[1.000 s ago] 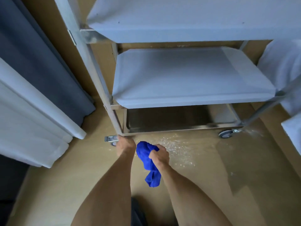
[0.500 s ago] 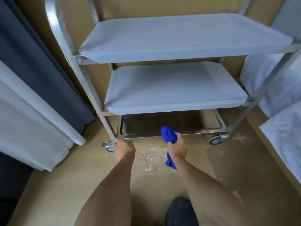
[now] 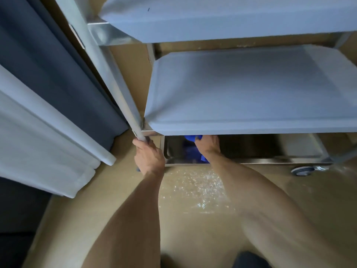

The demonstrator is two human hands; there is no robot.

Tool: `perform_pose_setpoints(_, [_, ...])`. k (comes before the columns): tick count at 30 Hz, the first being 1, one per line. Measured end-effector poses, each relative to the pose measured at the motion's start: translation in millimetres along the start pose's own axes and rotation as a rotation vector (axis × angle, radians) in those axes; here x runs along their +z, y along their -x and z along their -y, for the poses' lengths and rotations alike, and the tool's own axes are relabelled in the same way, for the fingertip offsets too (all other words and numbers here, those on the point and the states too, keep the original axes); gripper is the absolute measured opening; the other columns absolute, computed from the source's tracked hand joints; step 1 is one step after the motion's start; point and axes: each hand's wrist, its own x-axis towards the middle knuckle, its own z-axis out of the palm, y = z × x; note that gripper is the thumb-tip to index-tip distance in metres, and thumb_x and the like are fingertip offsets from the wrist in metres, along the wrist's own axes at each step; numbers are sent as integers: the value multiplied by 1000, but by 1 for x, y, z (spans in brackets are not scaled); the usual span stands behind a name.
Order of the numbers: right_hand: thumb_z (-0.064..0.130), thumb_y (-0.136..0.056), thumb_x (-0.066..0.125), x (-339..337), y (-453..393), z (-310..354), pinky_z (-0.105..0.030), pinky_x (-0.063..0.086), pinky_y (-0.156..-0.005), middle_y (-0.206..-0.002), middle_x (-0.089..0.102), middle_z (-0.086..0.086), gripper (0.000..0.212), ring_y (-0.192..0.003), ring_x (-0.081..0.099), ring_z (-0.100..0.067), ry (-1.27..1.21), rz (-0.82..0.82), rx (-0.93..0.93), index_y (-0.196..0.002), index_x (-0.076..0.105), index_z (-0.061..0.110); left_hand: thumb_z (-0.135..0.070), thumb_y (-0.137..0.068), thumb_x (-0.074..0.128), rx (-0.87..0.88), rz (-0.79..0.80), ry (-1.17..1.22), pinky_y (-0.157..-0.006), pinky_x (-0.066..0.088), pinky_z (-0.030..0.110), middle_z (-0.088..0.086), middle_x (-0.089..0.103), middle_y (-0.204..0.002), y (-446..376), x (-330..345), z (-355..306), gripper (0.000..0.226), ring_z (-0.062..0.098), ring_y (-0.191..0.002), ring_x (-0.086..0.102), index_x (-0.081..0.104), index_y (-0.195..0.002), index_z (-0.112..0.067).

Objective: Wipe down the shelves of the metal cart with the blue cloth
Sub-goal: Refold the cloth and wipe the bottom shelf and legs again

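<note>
A three-tier metal cart fills the upper view: top shelf (image 3: pixel 222 22), middle shelf (image 3: pixel 251 89), and a shiny bottom shelf (image 3: pixel 270 149) near the floor. My left hand (image 3: pixel 147 156) is wrapped around the cart's front left leg (image 3: pixel 116 84), low down by the bottom shelf. My right hand (image 3: pixel 207 145) reaches onto the bottom shelf's left part, clutching the blue cloth (image 3: pixel 192 138). The cloth is bunched under my fingers and mostly hidden by the middle shelf's edge; its reflection shows on the metal.
A dark grey curtain (image 3: pixel 58 74) and a white curtain (image 3: pixel 38 142) hang at the left, close to the cart leg. The floor (image 3: pixel 193 190) is tan with a glittering wet patch. A cart wheel (image 3: pixel 302 170) sits at the right. My knee (image 3: pixel 249 260) shows at the bottom.
My right hand has carried the blue cloth from above the floor forward onto the bottom shelf, under the middle shelf. My left hand stays on the cart leg. The view has dropped lower and closer.
</note>
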Motion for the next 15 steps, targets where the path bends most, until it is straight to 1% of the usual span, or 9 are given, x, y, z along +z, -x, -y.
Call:
perform_pose_setpoints(2, [25,-99,53,15,-24,7,-33,43,-90,-121,60,-3,28,-109,55,-28,13,101,50,-123,59,14,-23,-102,38,58,-31,2,-69,45,39,19,64,-95,-3,9,13,12,41,-84,64,30,-100,-13])
perform_pose_setpoints(4, [31,-100,51,35,-42,6,-34,42,-94,-117,53,2,26,-113,51,-27,-29,158,50,-123,57,19,-22,-101,41,141,-50,1,-65,40,35,18,64,-92,-7,17,22,14,41,-80,63,33,-102,-10])
perform_pose_setpoints(6, [33,-101,48,57,-51,6,-37,48,-92,-108,55,-3,17,-106,55,-28,26,236,50,-102,56,19,-19,-98,45,123,-61,15,-65,43,37,18,64,-91,-10,24,24,16,40,-79,62,37,-105,-7])
perform_pose_setpoints(8, [31,-102,45,81,-53,11,-44,53,-89,-92,59,-8,21,-89,60,-31,131,291,-7,-86,53,19,-15,-94,47,79,-75,46,-65,45,38,18,64,-89,-11,31,22,17,41,-79,62,39,-105,-5])
perform_pose_setpoints(9, [26,-99,50,91,-50,18,-46,52,-91,-88,59,-8,16,-85,58,-31,116,233,-1,-87,54,17,-14,-91,47,78,-85,53,-65,45,39,19,64,-88,-11,33,21,18,41,-80,61,39,-105,-4])
perform_pose_setpoints(10, [20,-94,57,102,-47,23,-45,50,-94,-91,62,-8,5,-89,58,-31,158,109,-60,-93,57,15,-14,-90,46,91,-87,62,-64,44,39,19,64,-87,-12,34,21,19,41,-80,61,39,-104,-4])
perform_pose_setpoints(11, [17,-88,62,112,-41,29,-45,48,-96,-99,65,-9,13,-97,59,-33,230,12,-157,-100,60,14,-15,-89,45,112,-92,72,-62,43,37,18,64,-85,-12,34,22,20,41,-78,61,39,-103,-4])
perform_pose_setpoints(13, [21,-84,62,127,-15,35,-44,49,-90,-112,66,-8,26,-109,59,-33,331,12,-322,-110,61,19,-23,-87,40,142,-112,82,-57,36,33,17,64,-80,-12,31,24,23,40,-73,61,38,-101,-5])
perform_pose_setpoints(15, [25,-88,60,141,20,28,-44,50,-80,-114,65,-9,27,-108,60,-33,302,12,-351,-114,61,20,-23,-88,43,104,-50,91,-60,37,35,16,64,-87,-10,23,21,24,40,-78,62,37,-104,-5])
